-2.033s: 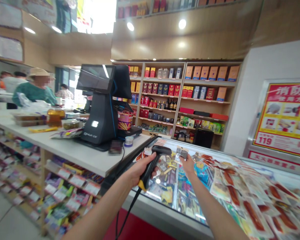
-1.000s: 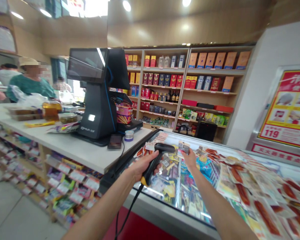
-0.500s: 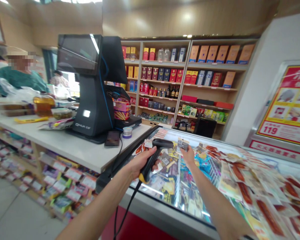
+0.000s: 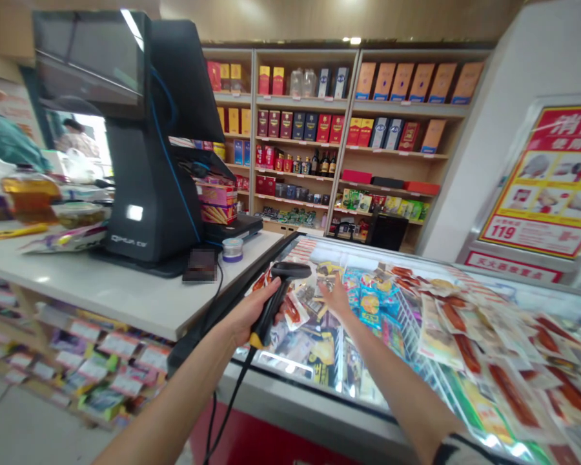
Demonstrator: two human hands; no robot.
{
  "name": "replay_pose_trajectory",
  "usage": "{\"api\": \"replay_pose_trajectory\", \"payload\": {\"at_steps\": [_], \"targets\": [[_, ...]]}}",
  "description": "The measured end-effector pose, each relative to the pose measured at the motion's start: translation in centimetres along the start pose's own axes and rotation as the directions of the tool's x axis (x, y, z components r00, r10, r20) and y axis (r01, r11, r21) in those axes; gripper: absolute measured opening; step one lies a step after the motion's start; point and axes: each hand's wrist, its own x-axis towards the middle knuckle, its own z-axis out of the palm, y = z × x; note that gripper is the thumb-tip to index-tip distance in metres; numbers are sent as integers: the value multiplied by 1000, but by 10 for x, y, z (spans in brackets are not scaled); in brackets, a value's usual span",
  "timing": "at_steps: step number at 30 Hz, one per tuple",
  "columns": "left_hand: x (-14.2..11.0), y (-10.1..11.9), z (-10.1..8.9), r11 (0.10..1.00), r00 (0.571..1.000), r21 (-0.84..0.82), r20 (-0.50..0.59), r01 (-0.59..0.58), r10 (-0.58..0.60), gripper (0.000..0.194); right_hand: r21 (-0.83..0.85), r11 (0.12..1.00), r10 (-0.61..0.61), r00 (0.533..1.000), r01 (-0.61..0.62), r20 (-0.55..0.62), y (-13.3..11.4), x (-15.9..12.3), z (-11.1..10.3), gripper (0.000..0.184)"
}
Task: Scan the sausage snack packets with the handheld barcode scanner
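My left hand [image 4: 246, 314] is closed round the handle of a black barcode scanner [image 4: 285, 279] with a yellow base; its cable hangs down in front of the freezer. The scanner head points right, above the glass lid of a chest freezer [image 4: 310, 413]. My right hand [image 4: 337, 298] reaches over the lid just right of the scanner, low, fingers stretched forward and apart. Its fingertips are at a small packet [image 4: 326, 272] lying among other snack packets, and I see nothing gripped in it.
A black checkout terminal [image 4: 145, 161] stands on the white counter [image 4: 101, 290] to the left, with a tape roll [image 4: 232, 248] and an oil bottle [image 4: 26, 194]. Sausage packets [image 4: 465, 336] cover the lid's right side. Shelves of boxes [image 4: 348, 142] stand behind. A person [image 4: 4, 142] waits far left.
My right hand dropped from holding a small silvery packet up before the scanner to lying low over the lid. My view moved closer and tilted down; the left hand kept the scanner.
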Motion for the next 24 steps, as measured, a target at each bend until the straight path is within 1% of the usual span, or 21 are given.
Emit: {"api": "replay_pose_trajectory", "payload": {"at_steps": [2, 5, 8, 10, 11, 13, 14, 15, 16, 18, 20, 22, 24], "targets": [[-2, 0, -2, 1000, 999, 13, -34, 15, -15, 30, -144, 990, 23, 997, -12, 74, -15, -8, 13, 71], [-2, -1, -4, 999, 998, 31, -49, 37, -36, 29, -276, 961, 60, 986, -16, 155, -38, -10, 33, 73], [4, -1, -6, 998, 998, 34, -36, 53, -52, 28, -287, 958, 69, 985, -21, 159, -50, 0, 44, 69], [11, -3, -4, 999, 999, 35, -25, 42, -41, 27, -253, 967, 65, 990, -32, 124, -47, 12, 39, 63], [15, -4, -2, 999, 999, 38, -17, 33, -32, 27, -245, 969, 67, 993, -43, 92, -41, 20, 32, 60], [25, -8, 3, 999, 1000, 48, 19, 18, -19, 28, -275, 958, 83, 997, -78, 8, -17, 36, 9, 57], [30, -10, 6, 999, 999, 49, 43, 11, -14, 28, -320, 942, 89, 995, -98, -44, -1, 45, -5, 56], [35, -13, 8, 999, 998, 50, 63, 11, -14, 29, -374, 919, 106, 992, -125, -72, 18, 54, -19, 54], [40, -17, 11, 999, 997, 50, 77, 17, -21, 30, -430, 890, 136, 988, -152, -69, 37, 62, -32, 53], [48, -24, 14, 998, 995, 45, 87, 37, -41, 32, -528, 832, 175, 984, -170, -41, 75, 76, -54, 53], [54, -29, 17, 997, 995, 36, 79, 62, -65, 33, -588, 795, 193, 981, -149, 13, 105, 85, -67, 52], [56, -32, 19, 997, 995, 36, 66, 73, -76, 33, -597, 796, 194, 976, -100, 96, 121, 86, -73, 51], [56, -33, 23, 996, 995, 47, 57, 77, -80, 33, -565, 825, 159, 972, -33, 176, 124, 78, -75, 49]]}}
